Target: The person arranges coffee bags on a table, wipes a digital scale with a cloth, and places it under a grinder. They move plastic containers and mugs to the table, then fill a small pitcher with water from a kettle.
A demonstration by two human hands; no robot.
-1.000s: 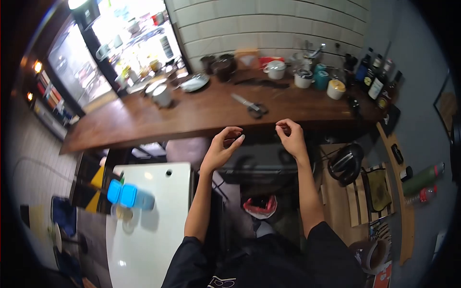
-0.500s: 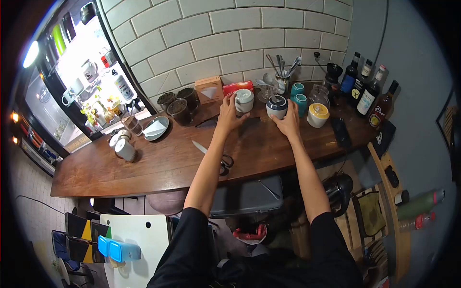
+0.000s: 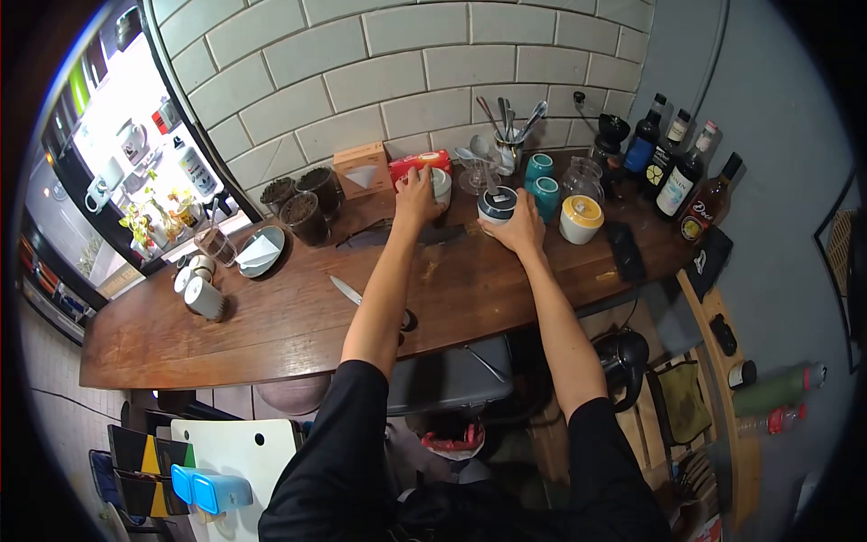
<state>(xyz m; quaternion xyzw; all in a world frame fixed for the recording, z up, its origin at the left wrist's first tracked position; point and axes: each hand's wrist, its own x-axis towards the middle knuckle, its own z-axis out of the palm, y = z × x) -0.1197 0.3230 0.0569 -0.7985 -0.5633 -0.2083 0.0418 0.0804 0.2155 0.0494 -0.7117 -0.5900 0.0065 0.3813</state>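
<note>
The wall (image 3: 406, 72) of pale tiles rises behind a long wooden counter (image 3: 271, 316), and the person leans over it with both arms stretched to its back edge. A second ago both hands hung in the air short of the counter, fingertips pinched on nothing. Half a second ago they reached the two jars, and they are on them still, so the work has gone from reaching to gripping.

The left hand (image 3: 417, 194) lies over the white jar (image 3: 441, 185), fingers curled down around its top and hiding most of it. This jar stands just in front of a red box (image 3: 417, 163) by the wall. The right hand (image 3: 519, 230) wraps the near side of the dark-lidded jar (image 3: 497, 203), fingers clasped about its white body, with the round lid showing above them. Both jars stand upright on the counter, near each other and not lifted.

Bottles (image 3: 673, 176) line the far right. A yellow-lidded jar (image 3: 579, 217) and two teal cups (image 3: 539, 165) stand just right of the dark-lidded jar. Scissors (image 3: 348, 291) lie nearer the front edge, partly under the left arm.
</note>
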